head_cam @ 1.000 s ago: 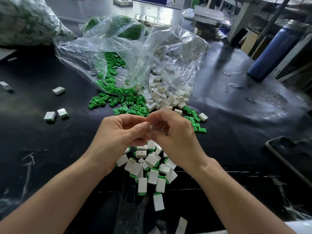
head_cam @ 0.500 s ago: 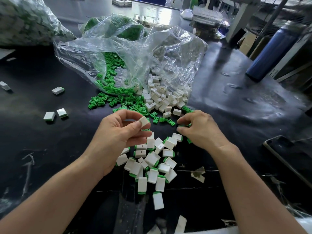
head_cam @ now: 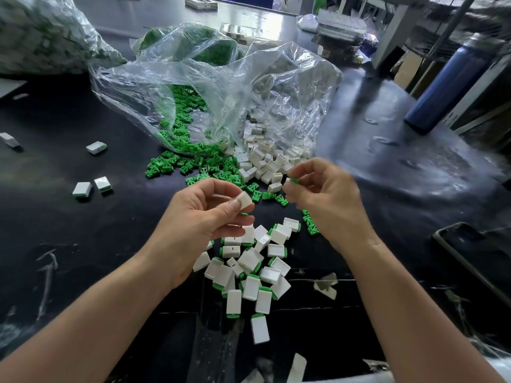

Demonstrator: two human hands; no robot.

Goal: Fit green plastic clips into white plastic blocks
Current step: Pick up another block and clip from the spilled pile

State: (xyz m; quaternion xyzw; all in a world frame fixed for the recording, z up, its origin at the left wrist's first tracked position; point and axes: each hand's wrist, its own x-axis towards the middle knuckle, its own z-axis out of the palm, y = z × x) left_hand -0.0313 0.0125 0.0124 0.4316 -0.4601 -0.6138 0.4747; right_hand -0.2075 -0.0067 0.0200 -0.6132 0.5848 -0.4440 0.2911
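Fingers (head_cam: 232, 210) of the left hand (head_cam: 199, 225) pinch a white block (head_cam: 245, 200) above the pile of fitted blocks (head_cam: 249, 275); just beyond, the right hand (head_cam: 329, 200) nips a green clip (head_cam: 293, 180) at its fingertips, the two parts near but apart. Farther off, loose clips (head_cam: 193, 164) and empty blocks (head_cam: 265, 158) spill from a clear bag (head_cam: 221, 87). The clip is tiny and barely held, so it may slip, or go in crooked and jam if it meets the opening askew. The block's long axis seems to slant up toward the right hand; which way the clip points, I cannot tell.
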